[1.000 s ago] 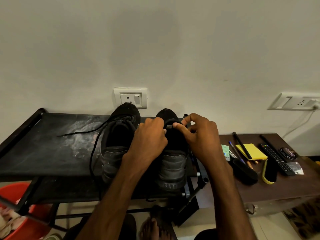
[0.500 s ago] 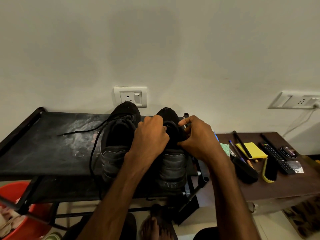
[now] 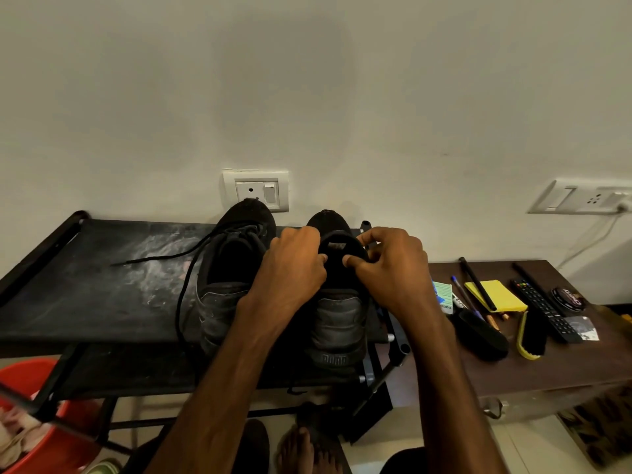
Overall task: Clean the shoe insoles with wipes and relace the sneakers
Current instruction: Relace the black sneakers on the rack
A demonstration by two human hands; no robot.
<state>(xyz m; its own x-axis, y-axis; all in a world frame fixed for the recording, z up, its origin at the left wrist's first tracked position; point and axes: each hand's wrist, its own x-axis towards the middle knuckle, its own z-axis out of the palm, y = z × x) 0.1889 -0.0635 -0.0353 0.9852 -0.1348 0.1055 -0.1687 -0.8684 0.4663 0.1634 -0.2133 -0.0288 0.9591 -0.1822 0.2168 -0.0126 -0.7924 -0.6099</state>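
While the left sneaker [image 3: 225, 289] stands alongside on the rack [image 3: 85, 295], we pinch the tongue [image 3: 337, 249] of the right sneaker [image 3: 338, 319] with curled fingers of our left hand [image 3: 294, 268] and right hand [image 3: 393, 268].

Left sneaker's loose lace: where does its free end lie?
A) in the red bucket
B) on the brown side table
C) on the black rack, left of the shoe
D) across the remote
C: the lace trails from the left sneaker onto the black rack, ending left of the shoe; the left hand and right hand pinch the right sneaker at its tongue.
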